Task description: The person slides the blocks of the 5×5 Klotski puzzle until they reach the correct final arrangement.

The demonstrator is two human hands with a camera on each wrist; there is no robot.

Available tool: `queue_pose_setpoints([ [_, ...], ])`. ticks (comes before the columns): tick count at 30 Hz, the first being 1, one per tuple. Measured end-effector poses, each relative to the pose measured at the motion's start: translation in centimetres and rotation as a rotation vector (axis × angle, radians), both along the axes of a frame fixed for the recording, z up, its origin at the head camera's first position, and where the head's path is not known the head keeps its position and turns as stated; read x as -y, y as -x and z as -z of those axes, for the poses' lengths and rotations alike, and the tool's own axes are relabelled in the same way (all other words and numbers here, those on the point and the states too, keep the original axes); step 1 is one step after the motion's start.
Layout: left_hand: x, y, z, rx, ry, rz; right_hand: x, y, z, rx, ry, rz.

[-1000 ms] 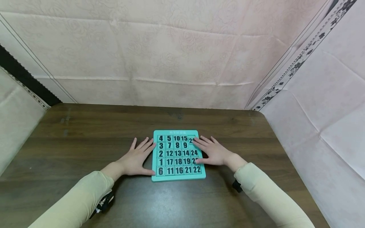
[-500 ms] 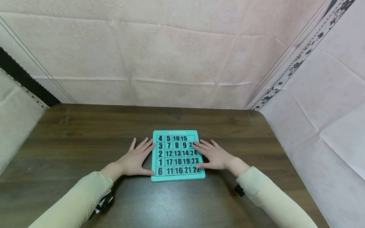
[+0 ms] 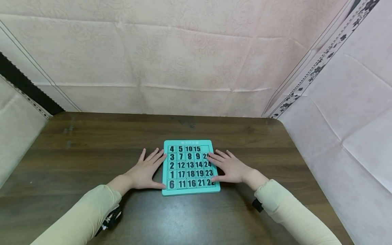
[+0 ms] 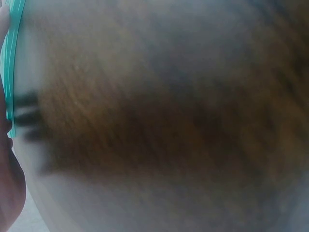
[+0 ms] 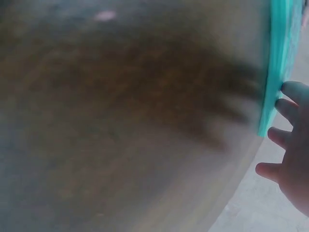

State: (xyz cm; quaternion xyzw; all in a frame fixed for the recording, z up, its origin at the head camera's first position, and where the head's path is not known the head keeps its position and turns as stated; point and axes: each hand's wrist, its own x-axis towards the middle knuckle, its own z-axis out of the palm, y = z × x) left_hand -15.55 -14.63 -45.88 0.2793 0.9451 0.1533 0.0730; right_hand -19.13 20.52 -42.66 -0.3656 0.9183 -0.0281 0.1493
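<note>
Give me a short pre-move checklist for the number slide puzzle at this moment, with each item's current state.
1. Puzzle board lies flat on the table: ok.
2. Left hand steadies the board's left edge, fingers straight: ok.
3. Right hand has its fingertips on the right column, at tile 20: ok.
4. Empty slot at the top right corner is free: ok.
5. Every number readable: not ok, the right hand covers parts of 20, 24 and 22.
6. Wrist views sharp enough to check contact: not ok, both are blurred.
</note>
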Motion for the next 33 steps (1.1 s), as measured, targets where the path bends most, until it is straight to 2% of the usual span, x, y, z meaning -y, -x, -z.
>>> queue_pose_setpoints([
  [5,0.0,0.0,-0.1,0.001,0.001,-0.002,0.5,0.8,-0.9,-0.054,0.032,0.003],
  [10,0.1,0.0,0.0,0.004,0.001,-0.005,1.4,1.4,-1.3,-0.038,0.034,0.029],
  [18,0.0,0.0,0.1,0.005,0.008,-0.006,3.0,2.0,-0.7,0.010,0.023,0.029],
  [33,0.0,-0.1,0.0,-0.001,0.024,-0.010,4.3,1.9,-0.2,0.006,-0.026,0.031],
])
